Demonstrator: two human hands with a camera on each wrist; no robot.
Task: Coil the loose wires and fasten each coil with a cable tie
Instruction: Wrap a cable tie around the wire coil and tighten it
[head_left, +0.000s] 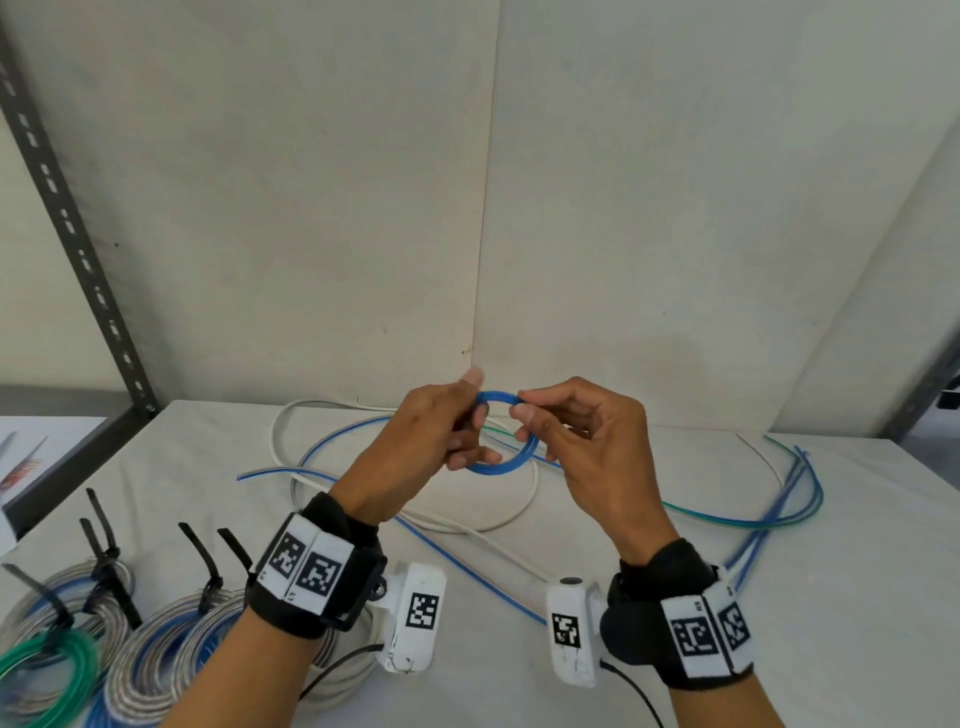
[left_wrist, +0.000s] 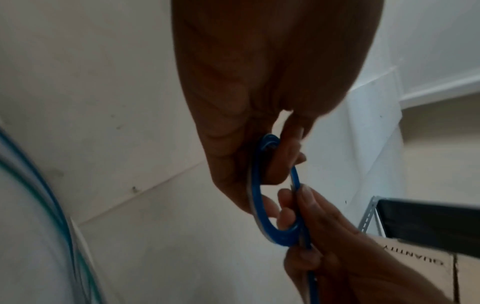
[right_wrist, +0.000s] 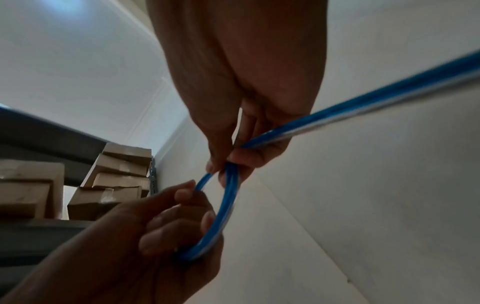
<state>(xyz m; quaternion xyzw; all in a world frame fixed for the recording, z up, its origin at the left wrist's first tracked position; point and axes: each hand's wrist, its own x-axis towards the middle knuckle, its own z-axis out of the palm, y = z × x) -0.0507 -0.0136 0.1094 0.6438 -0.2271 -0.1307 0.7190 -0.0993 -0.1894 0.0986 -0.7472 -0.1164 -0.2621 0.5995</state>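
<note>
**Tech 1:** White table (head_left: 675, 597) status, largest item first: what is complete?

**Tech 2:** At the near left edge lie the finished coils (head_left: 156, 629), silver-blue, green and white, most carrying a black cable tie (head_left: 208, 577). I judge that portion done.

**Tech 1:** What is left?

**Tech 2:** Loose wires (head_left: 779, 514), blue, green and white, trail across the middle and right of the table, uncoiled. Several coils appear outstanding.

**Tech 1:** Current step?

**Tech 2:** A small blue coil (head_left: 506, 457) is held above the table, between both hands. The left hand (head_left: 415, 447) grips its left side, fingers curled through the ring. The right hand (head_left: 587, 441) pinches the right side between thumb and fingertips; the free run of the same wire leaves past that hand.

**Tech 1:** Is the coil fastened?

**Tech 2:** No tie is visible on it. Winding looks at an early stage, only a few turns; remaining length must be wound, then tied.
</note>
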